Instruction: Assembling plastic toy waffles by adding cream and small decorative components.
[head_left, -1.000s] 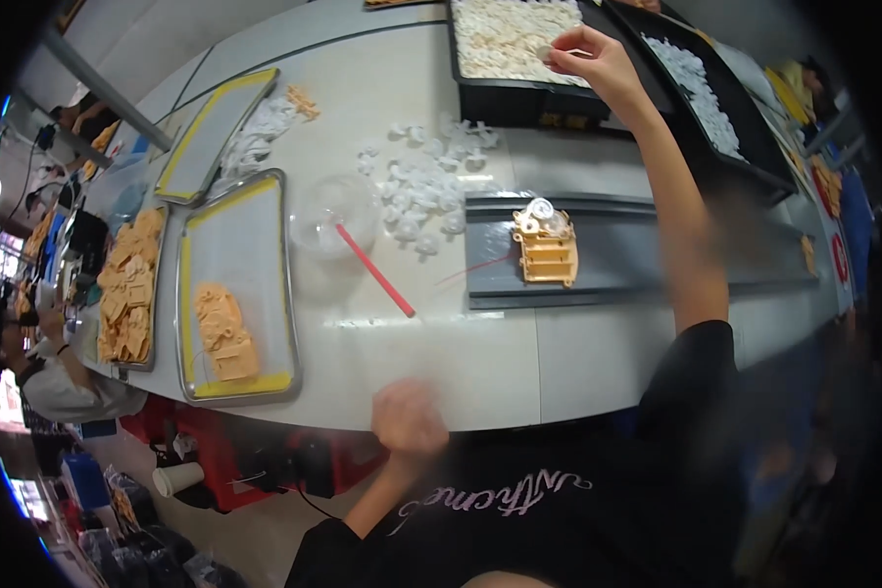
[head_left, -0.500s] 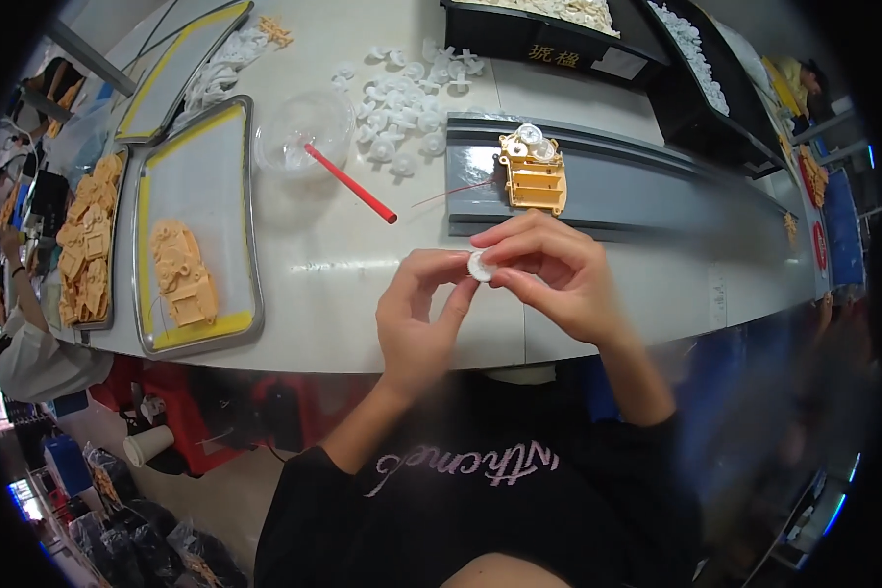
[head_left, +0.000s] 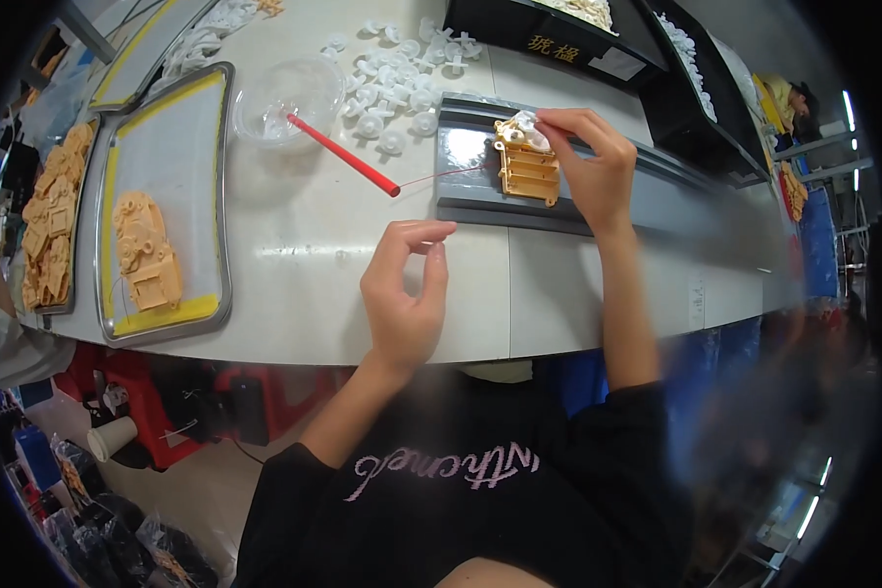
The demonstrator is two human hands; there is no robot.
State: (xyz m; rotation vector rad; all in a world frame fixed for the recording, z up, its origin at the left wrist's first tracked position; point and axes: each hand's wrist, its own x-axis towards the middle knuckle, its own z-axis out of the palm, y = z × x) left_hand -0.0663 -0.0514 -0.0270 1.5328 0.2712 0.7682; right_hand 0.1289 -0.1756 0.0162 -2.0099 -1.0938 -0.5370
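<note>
My right hand (head_left: 593, 157) reaches to the top of an orange-yellow plastic housing (head_left: 529, 176), its thumb and index finger closed on a small white gear (head_left: 532, 124). The fingertips partly hide that gear and other white parts beside it. The housing sits on a grey rail (head_left: 465, 201), and a thin red wire runs off its left side. My left hand (head_left: 407, 284) hovers over the table's near part, thumb and index finger curved with a gap between them and nothing held.
Loose white plastic gears (head_left: 392, 83) lie beyond a clear round tub (head_left: 284, 108) with a red stick (head_left: 343, 157) across it. At left, a metal tray (head_left: 220, 216) holds another housing (head_left: 147, 250). Black bins (head_left: 559, 49) of small parts stand at the back right.
My right hand has left my left hand and moved up and forward with the small white gear to the housing. My left hand has let go of the gear, its fingers now apart.
</note>
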